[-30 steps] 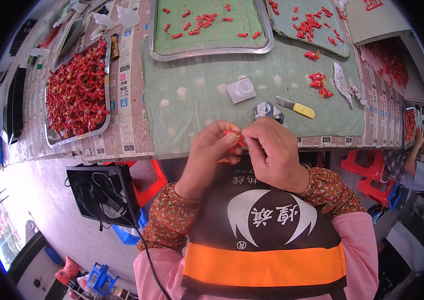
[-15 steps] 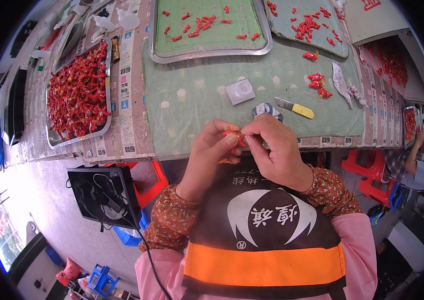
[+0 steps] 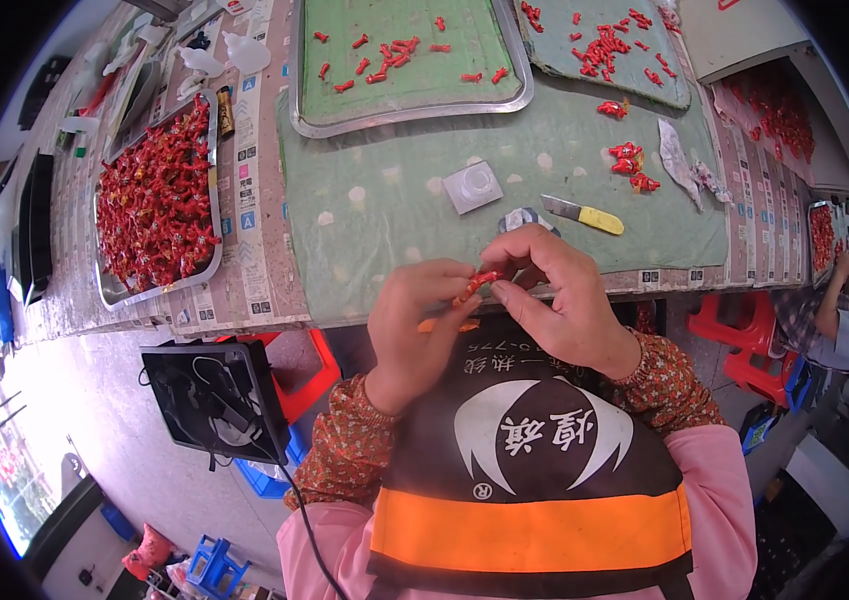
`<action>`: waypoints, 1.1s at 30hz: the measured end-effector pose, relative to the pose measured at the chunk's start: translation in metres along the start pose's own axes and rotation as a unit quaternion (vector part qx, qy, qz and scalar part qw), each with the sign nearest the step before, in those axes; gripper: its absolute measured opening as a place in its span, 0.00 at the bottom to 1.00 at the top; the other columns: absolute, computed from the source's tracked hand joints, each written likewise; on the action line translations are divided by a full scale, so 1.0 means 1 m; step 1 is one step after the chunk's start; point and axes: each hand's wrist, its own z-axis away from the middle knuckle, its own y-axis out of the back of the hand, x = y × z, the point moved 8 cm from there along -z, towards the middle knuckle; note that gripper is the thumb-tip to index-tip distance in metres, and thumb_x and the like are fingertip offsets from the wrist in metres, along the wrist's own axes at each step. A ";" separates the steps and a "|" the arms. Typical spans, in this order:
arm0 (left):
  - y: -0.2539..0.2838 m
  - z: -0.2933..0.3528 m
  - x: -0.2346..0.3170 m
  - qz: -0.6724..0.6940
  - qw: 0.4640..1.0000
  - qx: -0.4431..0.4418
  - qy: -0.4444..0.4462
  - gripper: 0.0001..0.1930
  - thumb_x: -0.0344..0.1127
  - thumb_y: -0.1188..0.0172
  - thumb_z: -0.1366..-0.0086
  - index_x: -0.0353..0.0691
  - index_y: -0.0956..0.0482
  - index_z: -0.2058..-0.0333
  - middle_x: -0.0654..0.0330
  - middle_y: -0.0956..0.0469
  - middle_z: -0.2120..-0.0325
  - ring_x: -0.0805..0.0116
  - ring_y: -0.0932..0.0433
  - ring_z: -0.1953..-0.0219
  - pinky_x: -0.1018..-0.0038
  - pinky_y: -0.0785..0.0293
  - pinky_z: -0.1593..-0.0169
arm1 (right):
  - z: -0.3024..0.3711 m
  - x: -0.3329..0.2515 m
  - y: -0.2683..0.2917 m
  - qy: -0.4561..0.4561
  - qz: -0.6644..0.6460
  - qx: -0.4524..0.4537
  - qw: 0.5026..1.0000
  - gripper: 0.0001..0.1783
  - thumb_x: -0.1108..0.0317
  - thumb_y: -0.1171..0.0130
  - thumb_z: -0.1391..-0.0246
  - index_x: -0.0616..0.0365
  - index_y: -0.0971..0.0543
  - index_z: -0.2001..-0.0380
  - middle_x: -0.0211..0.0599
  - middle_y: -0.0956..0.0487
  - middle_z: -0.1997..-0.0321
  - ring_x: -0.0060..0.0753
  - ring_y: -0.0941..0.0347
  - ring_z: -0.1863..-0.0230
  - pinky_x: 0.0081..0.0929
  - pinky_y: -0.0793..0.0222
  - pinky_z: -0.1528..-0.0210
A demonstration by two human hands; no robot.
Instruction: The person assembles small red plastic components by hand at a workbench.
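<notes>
Just over the near table edge, a small red figure (image 3: 475, 287), glossy with limb-like ends, is pinched between my two hands. My left hand (image 3: 419, 318) grips its lower end between thumb and fingers. My right hand (image 3: 560, 300) has thumb and forefinger closed at its upper right end; whether anything tiny sits between them cannot be made out. Beyond the fingers lie a crumpled blue-and-white cloth (image 3: 523, 219), partly hidden by my right hand, a small clear square dish (image 3: 473, 187) and a knife with a yellow handle (image 3: 600, 220).
A metal tray (image 3: 415, 122) with red pieces on green lining is at the back, beside another lined tray (image 3: 667, 97). Several red figures (image 3: 627, 160) lie at right near a crumpled white cloth (image 3: 678, 160). A heaped tray (image 3: 213, 262) stands left; a black box (image 3: 213, 400) is below the edge.
The red figure has been turned and now lies slanted between the fingers. My left hand has shifted slightly left and down. The whole view has moved a little.
</notes>
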 end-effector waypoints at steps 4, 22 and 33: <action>0.001 0.005 0.020 -0.134 0.977 0.006 -0.166 0.15 0.23 0.31 0.49 0.43 0.23 0.63 0.60 0.19 0.63 0.59 0.19 0.63 0.71 0.24 0.62 | 0.000 0.001 -0.001 -0.023 -0.027 -0.016 0.999 0.13 0.81 0.43 0.47 0.62 0.26 0.57 0.33 0.25 0.59 0.21 0.27 0.61 0.19 0.29 0.63; 0.003 0.021 0.020 -0.185 0.944 0.035 -0.273 0.13 0.22 0.30 0.54 0.43 0.18 0.69 0.59 0.20 0.64 0.57 0.17 0.61 0.69 0.17 0.61 | 0.003 0.006 -0.004 -0.018 -0.028 -0.025 0.999 0.09 0.81 0.42 0.48 0.62 0.26 0.63 0.31 0.28 0.65 0.19 0.29 0.68 0.19 0.32 0.65; 0.002 0.018 0.024 -0.187 0.942 0.012 -0.277 0.12 0.22 0.30 0.53 0.42 0.18 0.68 0.57 0.20 0.65 0.54 0.17 0.61 0.68 0.16 0.60 | 0.004 0.009 -0.006 -0.021 -0.034 -0.025 0.999 0.08 0.81 0.41 0.48 0.62 0.26 0.64 0.31 0.27 0.67 0.18 0.29 0.68 0.19 0.31 0.65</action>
